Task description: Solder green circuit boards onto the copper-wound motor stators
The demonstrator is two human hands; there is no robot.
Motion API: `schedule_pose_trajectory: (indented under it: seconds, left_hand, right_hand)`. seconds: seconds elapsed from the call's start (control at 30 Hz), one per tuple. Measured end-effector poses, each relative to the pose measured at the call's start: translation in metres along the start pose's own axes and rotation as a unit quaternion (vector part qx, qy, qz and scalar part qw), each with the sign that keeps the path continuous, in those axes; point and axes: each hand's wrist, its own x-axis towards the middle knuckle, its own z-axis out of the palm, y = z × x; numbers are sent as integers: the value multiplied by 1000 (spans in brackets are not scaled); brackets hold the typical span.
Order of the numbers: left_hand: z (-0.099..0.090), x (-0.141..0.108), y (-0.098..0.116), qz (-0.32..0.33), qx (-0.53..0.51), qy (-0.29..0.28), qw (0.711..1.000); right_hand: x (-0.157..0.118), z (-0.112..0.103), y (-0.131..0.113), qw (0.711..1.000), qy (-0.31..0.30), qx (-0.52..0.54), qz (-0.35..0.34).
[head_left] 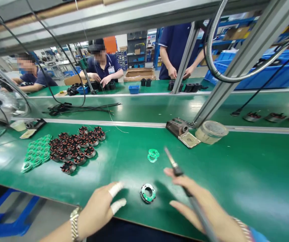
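Observation:
A motor stator with a green ring-shaped circuit board (144, 198) on top sits on the green bench between my hands. My left hand (100, 206), with white covers on its thumb and a finger, is to the left of the stator; its fingers are apart and hold nothing. In my right hand (205, 201) is a soldering iron (176, 168), its tip pointing up and away from me. The right thumb is stretched toward the stator without touching it. Beyond the stator lie a few loose green ring boards (153, 155), partly overlapping.
To the left are a cluster of copper-wound stators (75, 146) and a panel of green boards (35, 153). A soldering iron stand (177, 127) and a round tub (211, 131) stand at the back right. Co-workers (104, 65) handle parts across the bench. A slanting metal post (225, 79) rises at right.

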Motion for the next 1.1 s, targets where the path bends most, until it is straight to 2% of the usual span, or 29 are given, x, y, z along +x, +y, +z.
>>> schedule_pose_trajectory:
  seconds: [0.03,0.1,0.2,0.33,0.5,0.57,0.73,0.9,1.1]
  left_hand:
    - [15,4,0,27,30,-7,999]
    - [40,7,3,67,72,23,995]
    - [58,12,10,121,114,63,984]
    - [54,27,16,221,156,77,960]
    - [45,40,13,307,195,40,931]
    - [45,41,11,311,180,48,932]
    - [50,36,6,273,132,100,948]
    - [53,30,6,254,132,113,951]
    - [69,31,11,216,136,143,956]
  right_hand:
    - [4,11,0,999,-36,12,-11]
    - [5,33,-2,995,-93,39,-25]
    - [0,56,-2,993,-106,57,-1]
    - [-5,66,2,991,-106,72,44]
    - [-4,66,2,988,-105,92,70]
    - [-3,66,1,988,-101,96,69]
    - [-4,67,0,988,-101,94,66]
    - [-5,68,0,989,-96,86,68]
    - [-5,70,-2,992,-75,86,60]
